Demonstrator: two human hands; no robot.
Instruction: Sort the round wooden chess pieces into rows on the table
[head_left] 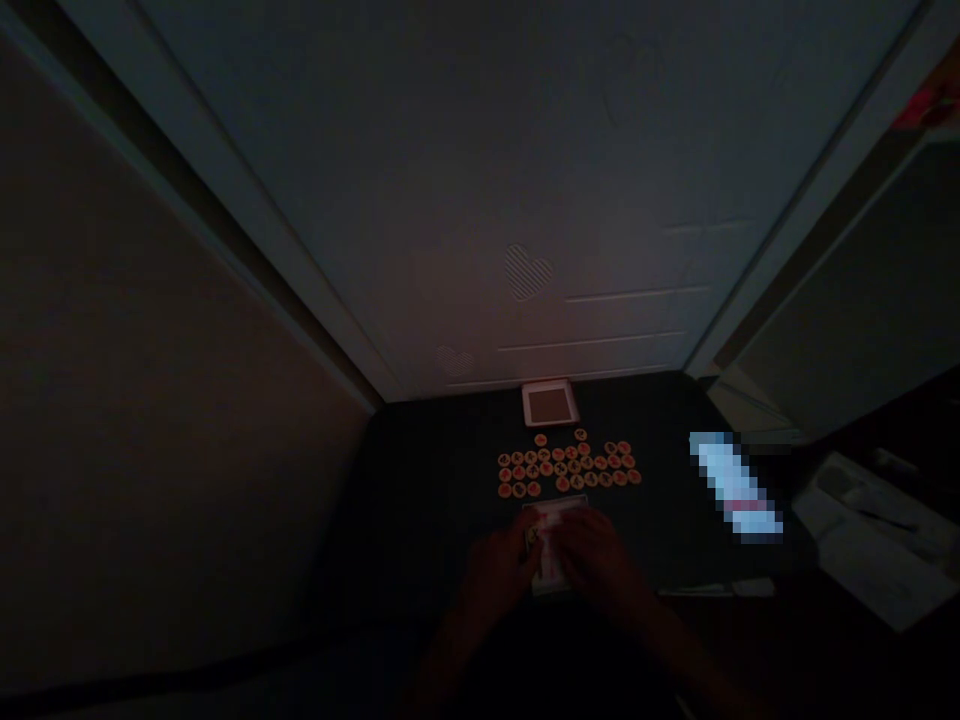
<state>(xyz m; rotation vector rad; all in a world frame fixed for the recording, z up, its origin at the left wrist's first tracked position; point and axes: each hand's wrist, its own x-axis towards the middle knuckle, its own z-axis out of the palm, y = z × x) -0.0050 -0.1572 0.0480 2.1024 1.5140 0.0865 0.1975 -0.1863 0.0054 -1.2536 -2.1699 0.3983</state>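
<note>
The scene is very dark. Both hands meet over a small pale box (551,545) near the front of a dark table (420,480). My left hand (499,570) grips the box's left side and my right hand (600,565) covers its right side, with fingers curled on it. Just beyond the box, several round orange game pieces (568,465) with dark marks lie in rows. Behind them a shallow white-rimmed square lid or tray (550,404) sits against the wall.
A pale wall with heart shapes (527,272) rises behind the table. A bright pixelated object (735,485) lies to the right. Papers and pale items (870,530) sit at the far right, and a thin pale strip (712,590) lies near my right forearm.
</note>
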